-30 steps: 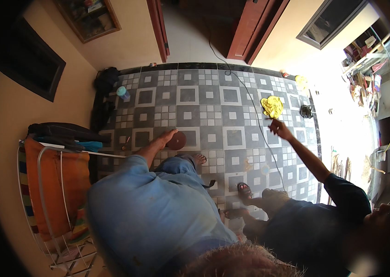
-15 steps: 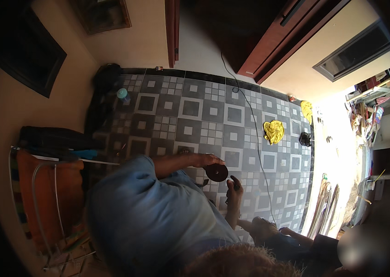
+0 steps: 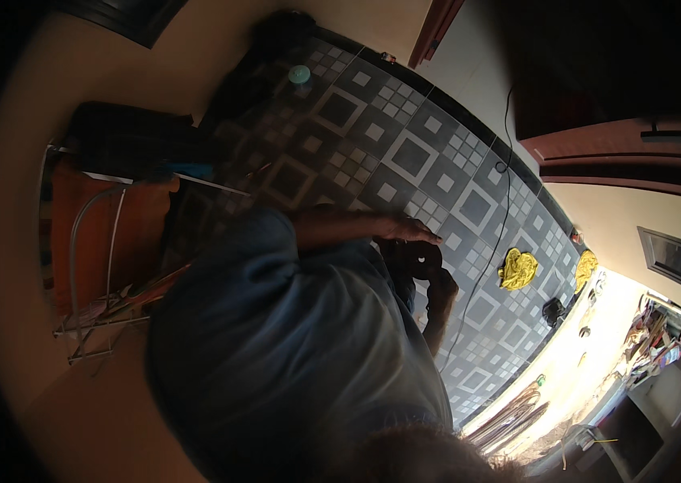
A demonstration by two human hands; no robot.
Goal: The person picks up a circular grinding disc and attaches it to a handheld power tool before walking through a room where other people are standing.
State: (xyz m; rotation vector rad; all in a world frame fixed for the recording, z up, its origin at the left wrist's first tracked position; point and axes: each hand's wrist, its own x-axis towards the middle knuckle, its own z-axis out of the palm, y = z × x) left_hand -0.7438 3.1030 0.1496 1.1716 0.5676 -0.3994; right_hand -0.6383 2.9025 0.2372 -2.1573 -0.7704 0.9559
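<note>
My left hand (image 3: 405,229) reaches out from the blue sleeve and grips the top of a dark round disc (image 3: 421,259), held in front of my body above the tiled floor (image 3: 405,153). From below, my right hand (image 3: 442,286) comes up against the disc's lower edge with its fingers curled. Deep shade hides whether those fingers grip the disc. A thin black cable (image 3: 503,221) runs across the tiles just past both hands.
A metal rack (image 3: 82,241) draped with orange cloth stands at my left by the wall. Two yellow cloths (image 3: 517,270) (image 3: 586,266) and a small dark object (image 3: 552,310) lie on the tiles at right. A teal-capped bottle (image 3: 300,76) stands far left. Long metal strips (image 3: 509,414) lie in the sun.
My left hand lifted the disc off the floor and brought it in front of me. My right hand came up to it. The view swung, and the person in the dark shirt is gone from it.
</note>
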